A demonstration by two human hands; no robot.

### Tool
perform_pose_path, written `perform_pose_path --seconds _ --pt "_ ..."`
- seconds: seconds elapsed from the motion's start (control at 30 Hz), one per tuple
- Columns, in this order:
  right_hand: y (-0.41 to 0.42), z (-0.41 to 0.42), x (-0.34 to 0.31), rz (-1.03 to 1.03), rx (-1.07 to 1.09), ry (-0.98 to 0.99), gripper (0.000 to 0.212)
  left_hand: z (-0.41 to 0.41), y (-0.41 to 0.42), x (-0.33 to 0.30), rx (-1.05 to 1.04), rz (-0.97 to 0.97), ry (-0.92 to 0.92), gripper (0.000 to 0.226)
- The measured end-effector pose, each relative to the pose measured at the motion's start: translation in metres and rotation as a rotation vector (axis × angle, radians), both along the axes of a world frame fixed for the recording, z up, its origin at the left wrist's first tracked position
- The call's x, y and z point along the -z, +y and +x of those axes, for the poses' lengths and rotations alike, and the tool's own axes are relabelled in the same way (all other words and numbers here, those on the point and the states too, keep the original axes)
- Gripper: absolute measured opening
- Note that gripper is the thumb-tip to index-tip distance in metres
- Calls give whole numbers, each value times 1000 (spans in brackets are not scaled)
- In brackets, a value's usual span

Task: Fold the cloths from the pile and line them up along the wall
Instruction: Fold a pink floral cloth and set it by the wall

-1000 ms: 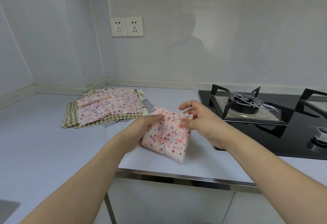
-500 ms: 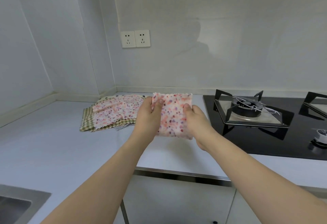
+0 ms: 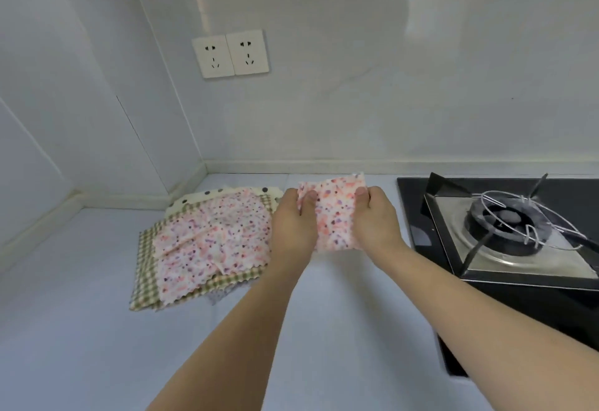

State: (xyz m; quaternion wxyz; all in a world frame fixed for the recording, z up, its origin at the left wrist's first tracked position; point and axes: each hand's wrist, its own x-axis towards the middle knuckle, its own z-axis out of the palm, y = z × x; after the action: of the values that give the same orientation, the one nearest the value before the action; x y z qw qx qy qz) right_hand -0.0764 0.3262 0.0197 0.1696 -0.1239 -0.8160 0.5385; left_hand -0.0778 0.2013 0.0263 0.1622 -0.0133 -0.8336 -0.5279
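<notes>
Folded cloth [image 3: 334,213] pinched by my left hand [image 3: 293,225] and right hand [image 3: 376,219]; placing step, next I set it flat against wall [image 3: 356,102].

Pale wall [image 3: 356,102], double socket [image 3: 230,53], white counter [image 3: 81,329], black hob [image 3: 505,235]

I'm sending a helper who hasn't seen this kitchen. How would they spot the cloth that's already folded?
Find the black gas stove on the right of the counter. Just left of it, the left hand and right hand pinch the folded floral cloth. Unlike the pile lying flat further left, it is small, doubled and held up.
</notes>
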Motion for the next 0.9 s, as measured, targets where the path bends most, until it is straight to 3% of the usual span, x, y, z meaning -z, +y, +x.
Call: perform_pose_path --seconds 0.3,0.6,0.77,0.9 --pt "48 36 -111 -139 108 -100 24 31 48 -118 108 103 -209 35" --pt "153 73 -122 -332 204 -212 22 45 155 -131 192 154 -378 33" --pt "256 89 -129 -275 213 -214 24 56 250 -144 296 181 -436 21" --pt "339 96 -140 -282 184 -204 22 61 326 -154 292 225 -506 32"
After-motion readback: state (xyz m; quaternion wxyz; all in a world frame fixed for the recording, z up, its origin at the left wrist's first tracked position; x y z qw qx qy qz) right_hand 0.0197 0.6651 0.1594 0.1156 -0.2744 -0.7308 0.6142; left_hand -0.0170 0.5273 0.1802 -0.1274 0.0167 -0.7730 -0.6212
